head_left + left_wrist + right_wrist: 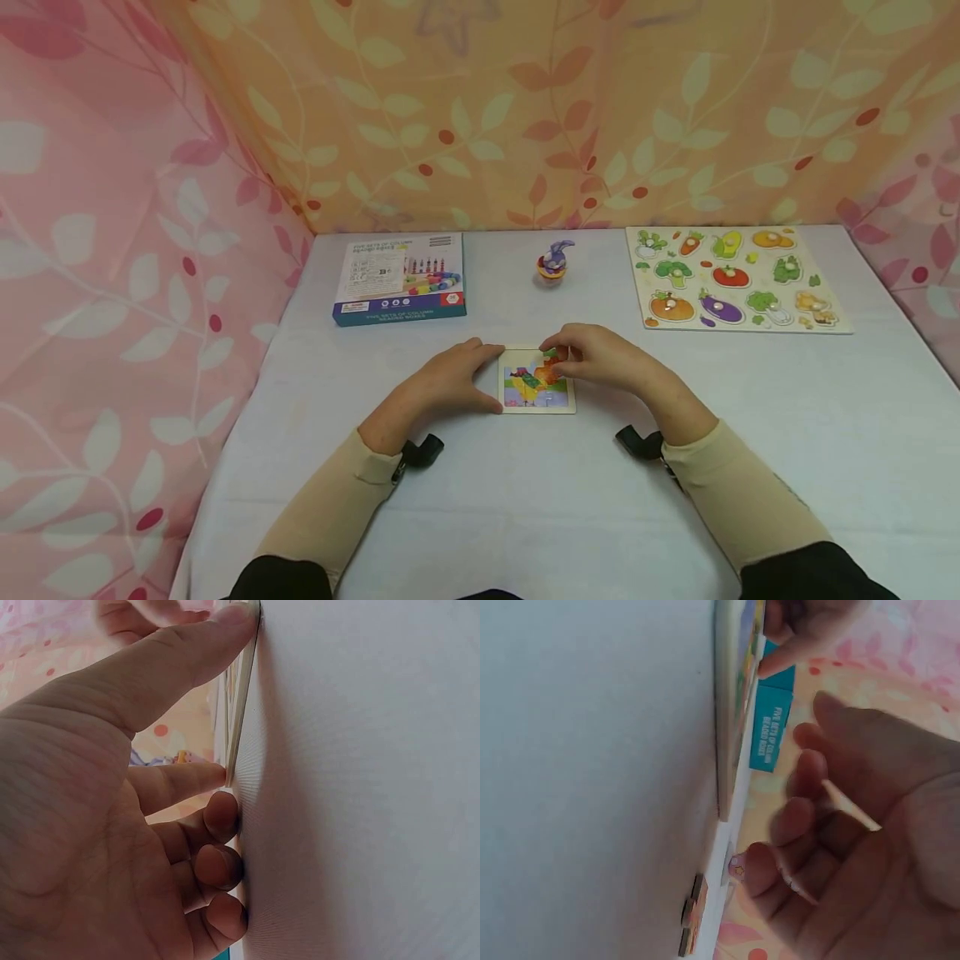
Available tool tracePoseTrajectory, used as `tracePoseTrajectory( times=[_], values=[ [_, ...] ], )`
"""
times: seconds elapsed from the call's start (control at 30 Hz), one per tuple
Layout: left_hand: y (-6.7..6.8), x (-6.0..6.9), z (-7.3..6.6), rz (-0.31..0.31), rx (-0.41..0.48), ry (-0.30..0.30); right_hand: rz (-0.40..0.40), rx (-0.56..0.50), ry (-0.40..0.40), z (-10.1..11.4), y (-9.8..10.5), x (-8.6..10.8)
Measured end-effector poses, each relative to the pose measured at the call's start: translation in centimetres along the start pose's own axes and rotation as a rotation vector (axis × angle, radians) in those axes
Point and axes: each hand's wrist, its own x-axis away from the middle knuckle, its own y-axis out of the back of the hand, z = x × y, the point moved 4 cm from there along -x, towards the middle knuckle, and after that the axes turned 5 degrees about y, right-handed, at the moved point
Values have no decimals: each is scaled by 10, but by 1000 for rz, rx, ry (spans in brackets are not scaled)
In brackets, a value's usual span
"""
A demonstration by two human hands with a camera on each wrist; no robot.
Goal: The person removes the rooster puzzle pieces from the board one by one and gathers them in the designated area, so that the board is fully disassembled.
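A small square jigsaw puzzle (536,404) with a pale frame and a colourful picture lies in front of the person. The left hand (450,377) holds its left side, thumb at the near corner and index finger at the far corner; the other fingertips rest on the table in the left wrist view. Over the puzzle's upper right part hovers the right hand (596,357), fingers loosely bent. In the right wrist view, its fingertips stay apart from the board and nothing shows between them. A loose orange-topped puzzle piece (694,915) lies on the white cloth there.
A bead-set box (401,279) stands at the back left. Behind the puzzle is a small purple bunny toy (553,260). A vegetable puzzle board (750,329) lies at the back right. Patterned curtains (480,125) border the table.
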Motion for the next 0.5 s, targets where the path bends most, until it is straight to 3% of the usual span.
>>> tracePoseTrajectory(
  times=[0.23, 0.5],
  values=[
    [1, 1, 0, 4, 19, 4, 39, 46, -25, -12, -8, -4],
    [0, 0, 1, 8, 20, 9, 44, 108, 3, -13, -12, -6]
  ],
)
